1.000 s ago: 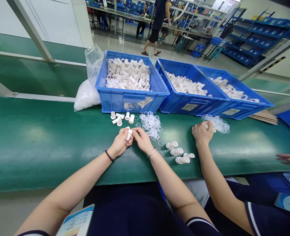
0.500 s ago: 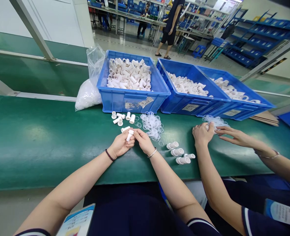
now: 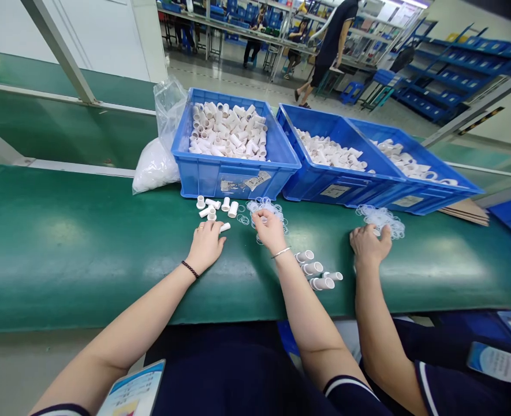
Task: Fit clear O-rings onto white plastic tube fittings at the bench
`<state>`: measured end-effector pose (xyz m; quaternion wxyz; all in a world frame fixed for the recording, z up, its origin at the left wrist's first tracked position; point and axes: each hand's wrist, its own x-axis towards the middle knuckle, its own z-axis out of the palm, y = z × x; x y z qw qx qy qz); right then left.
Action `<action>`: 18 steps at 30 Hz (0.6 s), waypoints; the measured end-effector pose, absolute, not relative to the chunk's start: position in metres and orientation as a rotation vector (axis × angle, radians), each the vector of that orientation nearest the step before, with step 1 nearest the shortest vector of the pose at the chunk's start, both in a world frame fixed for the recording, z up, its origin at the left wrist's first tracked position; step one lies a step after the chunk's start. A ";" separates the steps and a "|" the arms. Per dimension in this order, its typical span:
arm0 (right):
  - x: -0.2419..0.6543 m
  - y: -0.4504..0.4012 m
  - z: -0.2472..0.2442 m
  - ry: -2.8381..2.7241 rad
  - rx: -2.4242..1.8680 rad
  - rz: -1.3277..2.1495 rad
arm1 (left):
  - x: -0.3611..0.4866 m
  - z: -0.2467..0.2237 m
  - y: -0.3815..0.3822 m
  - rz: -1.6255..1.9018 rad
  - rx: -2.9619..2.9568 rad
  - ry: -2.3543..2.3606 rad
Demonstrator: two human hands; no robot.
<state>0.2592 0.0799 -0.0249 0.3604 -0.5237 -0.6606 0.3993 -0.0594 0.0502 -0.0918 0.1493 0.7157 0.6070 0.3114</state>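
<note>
My left hand rests palm down on the belt, thumb and fingers closed about a short white plastic pipe fitting whose end sticks out. Just beyond it lie several similar fittings, some standing, others on their sides. With its fingertips pinched together, my right hand is at the pile of thin clear rings and partly covers it. A ring at the fingertips is too small to make out clearly. Right of that wrist stand several larger-looking white fittings.
Blue bins full of white fittings line the far side of the green belt. A clear plastic bag leans on the left bin. At the right, a co-worker's hand touches another pile of rings.
My hands have parted. The left has gone down onto a fitting on the belt; the right has moved up and right to the rings. The fitting held up before is no longer visible there.
</note>
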 end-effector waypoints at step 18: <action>0.353 0.059 0.015 -1.324 0.078 2.050 | -0.049 -0.095 0.052 1.151 1.511 1.319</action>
